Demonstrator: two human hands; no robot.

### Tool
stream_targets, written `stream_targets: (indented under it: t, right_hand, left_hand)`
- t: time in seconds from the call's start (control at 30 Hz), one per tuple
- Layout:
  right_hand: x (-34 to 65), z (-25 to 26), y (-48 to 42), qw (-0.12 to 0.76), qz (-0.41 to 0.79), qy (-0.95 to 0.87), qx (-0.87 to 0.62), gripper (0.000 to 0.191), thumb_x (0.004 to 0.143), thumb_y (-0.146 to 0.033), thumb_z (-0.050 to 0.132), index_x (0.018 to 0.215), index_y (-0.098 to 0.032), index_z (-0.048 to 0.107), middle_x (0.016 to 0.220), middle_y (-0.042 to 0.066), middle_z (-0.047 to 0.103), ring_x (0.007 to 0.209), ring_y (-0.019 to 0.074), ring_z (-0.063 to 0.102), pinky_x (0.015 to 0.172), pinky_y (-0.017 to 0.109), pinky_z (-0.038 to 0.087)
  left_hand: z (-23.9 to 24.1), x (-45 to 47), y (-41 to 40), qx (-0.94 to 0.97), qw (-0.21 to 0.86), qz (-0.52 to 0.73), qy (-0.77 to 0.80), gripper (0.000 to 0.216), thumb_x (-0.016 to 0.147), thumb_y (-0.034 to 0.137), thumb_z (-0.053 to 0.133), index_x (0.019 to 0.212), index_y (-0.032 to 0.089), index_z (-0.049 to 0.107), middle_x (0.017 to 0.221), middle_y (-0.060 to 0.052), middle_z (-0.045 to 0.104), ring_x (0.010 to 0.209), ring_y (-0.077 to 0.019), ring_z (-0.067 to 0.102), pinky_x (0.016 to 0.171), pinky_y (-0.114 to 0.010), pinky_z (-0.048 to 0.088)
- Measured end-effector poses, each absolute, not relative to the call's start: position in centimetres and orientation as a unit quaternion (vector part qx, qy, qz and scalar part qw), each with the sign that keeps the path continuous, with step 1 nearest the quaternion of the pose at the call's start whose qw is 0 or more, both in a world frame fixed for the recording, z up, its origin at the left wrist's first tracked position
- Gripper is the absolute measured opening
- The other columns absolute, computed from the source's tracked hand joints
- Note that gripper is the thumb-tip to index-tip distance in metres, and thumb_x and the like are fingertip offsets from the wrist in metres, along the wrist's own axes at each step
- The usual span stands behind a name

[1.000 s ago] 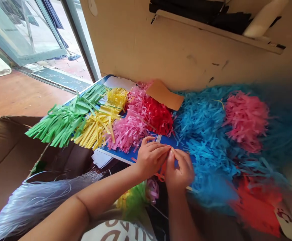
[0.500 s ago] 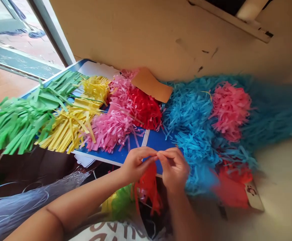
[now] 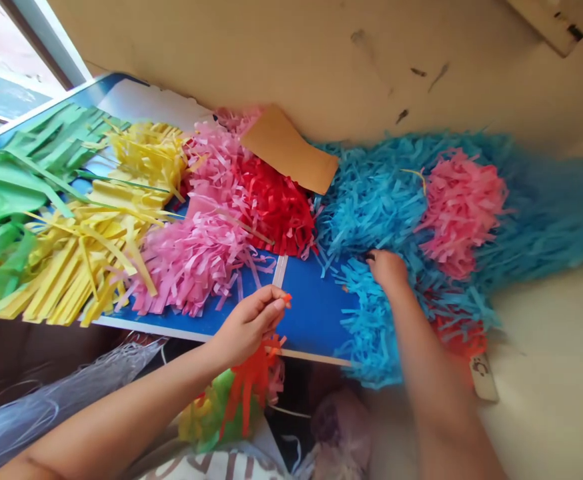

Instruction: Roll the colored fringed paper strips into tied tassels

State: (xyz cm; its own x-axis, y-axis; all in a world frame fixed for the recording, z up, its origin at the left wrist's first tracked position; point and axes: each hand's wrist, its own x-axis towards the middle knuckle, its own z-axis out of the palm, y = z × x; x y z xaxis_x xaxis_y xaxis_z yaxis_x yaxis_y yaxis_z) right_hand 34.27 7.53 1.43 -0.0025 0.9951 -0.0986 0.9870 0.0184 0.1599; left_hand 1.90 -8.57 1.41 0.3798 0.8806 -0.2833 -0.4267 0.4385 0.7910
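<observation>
My left hand is closed over the near edge of the blue table, pinching the twisted top of an orange fringed paper tassel. Its strips dangle below the fist, in front of yellow and green paper fringe. Out to the right, my right hand reaches down to the heap of blue fringed paper. Its fingers are curled, with a small dark spot at their tips; what they grip is hidden.
Green, yellow, pink and red fringed paper lie leftward along the table. An orange-tan sheet rests on top. A pink bunch sits on the blue heap, against the wall. Whitish strands hang lower left.
My hands, which met fingertip to fingertip, are now apart. The right one has moved right and away to the blue paper, while the left keeps the orange tassel. The view has shifted.
</observation>
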Motion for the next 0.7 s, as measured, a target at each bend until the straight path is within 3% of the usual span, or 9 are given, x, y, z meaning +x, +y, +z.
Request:
stream_targets:
  t: [0.27,0.37,0.5,0.63,0.7]
  right_hand:
    - [33.7,1.2,7.7,0.120,0.011,0.693,0.711,0.033,0.086,-0.020,0.054,0.114,-0.018,0.072,0.108,0.015,0.071,0.095,0.0246,0.068,0.076,0.030,0.048]
    - [33.9,1.7,7.4,0.107,-0.009,0.718,0.687,0.033,0.086,-0.023,0.057,0.117,-0.026,0.070,0.111,0.007,0.072,0.096,0.0191,0.067,0.080,0.025,0.048]
    - [33.5,2.4,6.3,0.083,0.013,0.722,0.687,0.031,0.088,-0.023,0.057,0.116,-0.022,0.070,0.112,0.009,0.070,0.097,0.0212,0.066,0.081,0.028,0.048]
    - [32.1,2.5,5.2,0.062,0.042,0.720,0.690,0.039,0.089,-0.023,0.054,0.128,-0.021,0.062,0.117,0.011,0.068,0.099,0.0245,0.065,0.077,0.032,0.048]
    - [31.3,2.2,5.1,0.060,0.043,0.726,0.684,0.033,0.093,-0.028,0.050,0.121,-0.023,0.066,0.118,0.010,0.068,0.098,0.0245,0.065,0.074,0.032,0.047]
  left_hand:
    - [2.3,2.0,-9.0,0.339,0.765,0.393,0.380,0.048,0.081,0.063,0.065,0.087,0.017,0.052,0.055,0.012,0.029,0.046,-0.0028,0.023,0.043,-0.014,0.024]
    - [2.8,2.1,-9.6,0.360,0.758,0.387,0.383,0.047,0.082,0.062,0.064,0.085,0.017,0.052,0.056,0.012,0.030,0.047,-0.0027,0.023,0.048,-0.015,0.036]
    - [3.0,2.2,-10.1,0.356,0.762,0.380,0.384,0.046,0.082,0.062,0.064,0.085,0.018,0.051,0.056,0.012,0.031,0.048,-0.0034,0.024,0.060,-0.023,0.049]
    - [2.9,2.2,-10.4,0.391,0.737,0.382,0.398,0.043,0.085,0.060,0.060,0.084,0.018,0.052,0.059,0.010,0.035,0.050,-0.0054,0.030,0.056,-0.020,0.046]
    - [2.7,2.2,-10.4,0.426,0.712,0.377,0.412,0.041,0.088,0.058,0.057,0.085,0.018,0.053,0.060,0.008,0.037,0.051,-0.0064,0.032,0.052,-0.018,0.040]
